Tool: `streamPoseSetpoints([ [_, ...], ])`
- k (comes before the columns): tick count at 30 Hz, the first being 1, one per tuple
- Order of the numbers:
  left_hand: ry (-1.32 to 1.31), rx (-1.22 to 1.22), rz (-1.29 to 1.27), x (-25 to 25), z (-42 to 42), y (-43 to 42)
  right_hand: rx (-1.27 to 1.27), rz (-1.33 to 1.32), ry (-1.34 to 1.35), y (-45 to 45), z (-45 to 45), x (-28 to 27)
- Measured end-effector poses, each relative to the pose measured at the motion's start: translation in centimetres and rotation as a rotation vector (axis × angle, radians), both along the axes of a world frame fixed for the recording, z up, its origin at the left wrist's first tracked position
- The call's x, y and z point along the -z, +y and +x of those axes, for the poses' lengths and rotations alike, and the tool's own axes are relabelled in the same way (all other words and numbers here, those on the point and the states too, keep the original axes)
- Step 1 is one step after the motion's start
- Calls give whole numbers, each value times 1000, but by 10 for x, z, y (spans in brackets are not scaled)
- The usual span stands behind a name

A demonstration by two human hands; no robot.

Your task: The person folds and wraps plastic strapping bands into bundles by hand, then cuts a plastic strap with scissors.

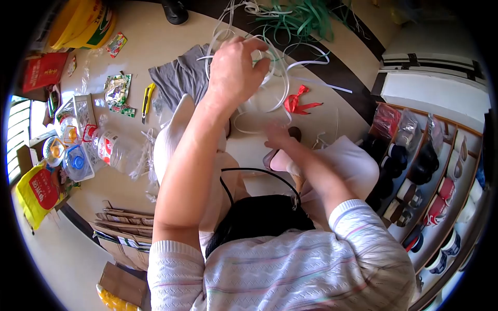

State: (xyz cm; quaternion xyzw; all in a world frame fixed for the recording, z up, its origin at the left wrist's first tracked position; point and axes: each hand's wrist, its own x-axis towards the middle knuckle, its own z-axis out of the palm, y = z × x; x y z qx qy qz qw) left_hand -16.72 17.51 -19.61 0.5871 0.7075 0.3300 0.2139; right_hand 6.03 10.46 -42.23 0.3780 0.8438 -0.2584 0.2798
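My left hand (pixel 236 70) is raised over a loose coil of white plastic strapping (pixel 287 85). Its thumb and index finger are curved and apart, with nothing visible between them; the other fingers are partly hidden. Lower down, close to my knee and shoe, my right hand (pixel 277 136) is smeared by motion, so its grip cannot be made out. A thin pale loop of strap runs beside it. Between the hands and the shoe rack lies a crumpled red plastic piece (pixel 299 101) on the floor. A grey cloth (pixel 181 75) is spread left of my left hand.
Green strapping (pixel 295 20) is heaped at the back. To the left are a yellow utility knife (pixel 148 101), plastic bottles (pixel 111 147), a yellow bucket (pixel 83 23) and folded cardboard (pixel 122 233). A shoe rack (pixel 420 176) stands on the right. A black bag (pixel 259 217) rests at my lap.
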Motion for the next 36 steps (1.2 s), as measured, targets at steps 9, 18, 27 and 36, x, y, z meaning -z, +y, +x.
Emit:
streamPoseSetpoints([
  [9, -157, 296, -124, -1, 13, 4, 490, -737, 422, 69, -3, -83],
  [18, -976, 474, -190, -31, 21, 14, 831, -473, 1334, 165, 89, -323],
  [27, -901, 433, -170, -29, -5, 12, 1100, -242, 1720, 159, 204, -399],
  [36, -1031, 268, -144, -29, 20, 36, 632, 1516, 670, 219, 240, -306],
])
